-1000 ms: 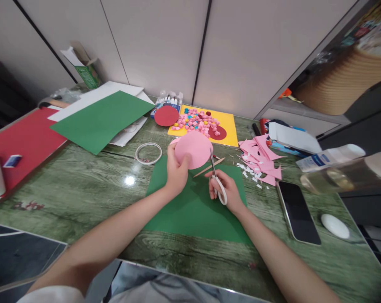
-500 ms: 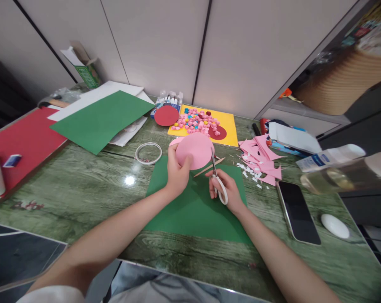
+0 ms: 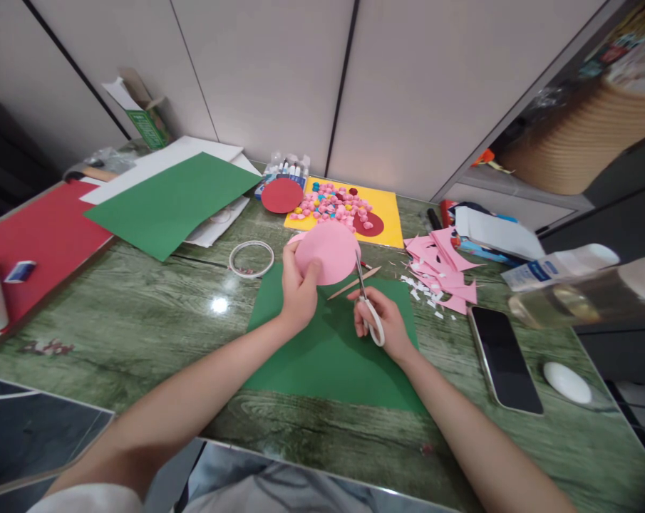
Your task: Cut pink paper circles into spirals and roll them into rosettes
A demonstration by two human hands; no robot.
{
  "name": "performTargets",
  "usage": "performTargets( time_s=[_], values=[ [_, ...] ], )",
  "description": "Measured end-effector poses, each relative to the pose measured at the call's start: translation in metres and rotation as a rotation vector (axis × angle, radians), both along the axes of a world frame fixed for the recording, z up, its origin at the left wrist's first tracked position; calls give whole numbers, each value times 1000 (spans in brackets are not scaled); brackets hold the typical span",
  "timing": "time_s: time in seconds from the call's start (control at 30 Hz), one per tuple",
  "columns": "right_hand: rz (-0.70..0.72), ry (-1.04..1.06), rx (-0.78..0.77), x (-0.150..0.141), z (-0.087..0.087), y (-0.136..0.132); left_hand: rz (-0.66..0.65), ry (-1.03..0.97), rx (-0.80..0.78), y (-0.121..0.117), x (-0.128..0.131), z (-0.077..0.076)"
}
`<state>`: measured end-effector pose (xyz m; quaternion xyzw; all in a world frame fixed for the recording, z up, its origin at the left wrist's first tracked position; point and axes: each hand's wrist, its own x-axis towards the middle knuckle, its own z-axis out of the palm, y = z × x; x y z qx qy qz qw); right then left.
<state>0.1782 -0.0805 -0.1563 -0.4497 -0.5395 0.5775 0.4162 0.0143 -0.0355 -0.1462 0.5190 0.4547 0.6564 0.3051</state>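
My left hand point(image 3: 299, 288) pinches a pink paper circle point(image 3: 330, 251), thumb on its front face, holding it above a green sheet point(image 3: 322, 363). More pink paper shows behind the circle's left edge. In my right hand point(image 3: 383, 320) are white-handled scissors point(image 3: 374, 324), fingers through the loops. Their blades point up at the circle's right edge; whether they touch the paper I cannot make out. A thin wooden stick point(image 3: 348, 286) with pointed ends lies on the green sheet between the hands.
Pink scraps point(image 3: 442, 267) and white bits lie to the right, near a phone point(image 3: 507, 360) and a white mouse point(image 3: 566, 382). Behind, a yellow sheet point(image 3: 383, 206) carries pink crumpled balls point(image 3: 333, 203). Leftward are a tape ring point(image 3: 251, 259), a red circle point(image 3: 282, 195) and a green sheet point(image 3: 177, 199).
My left hand and the pink circle have shifted slightly to the left and up. The right hand and the scissors have stayed almost in place.
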Motion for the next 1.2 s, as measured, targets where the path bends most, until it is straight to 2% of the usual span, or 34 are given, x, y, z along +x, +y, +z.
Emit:
performTargets(
  time_s=[0.33, 0.73, 0.97, 1.2],
  values=[
    [-7, -12, 44, 1, -1, -1, -10, 62, 3, -2, -1, 0],
    [-2, -12, 7, -1, 1, 0, 63, 61, -15, -3, 1, 6],
    [4, -9, 10, 0, 0, -1, 23, 17, 3, -1, 1, 1],
    [-3, 10, 57, 0, -2, 0, 1, 63, 1, -3, 1, 0]
  ],
)
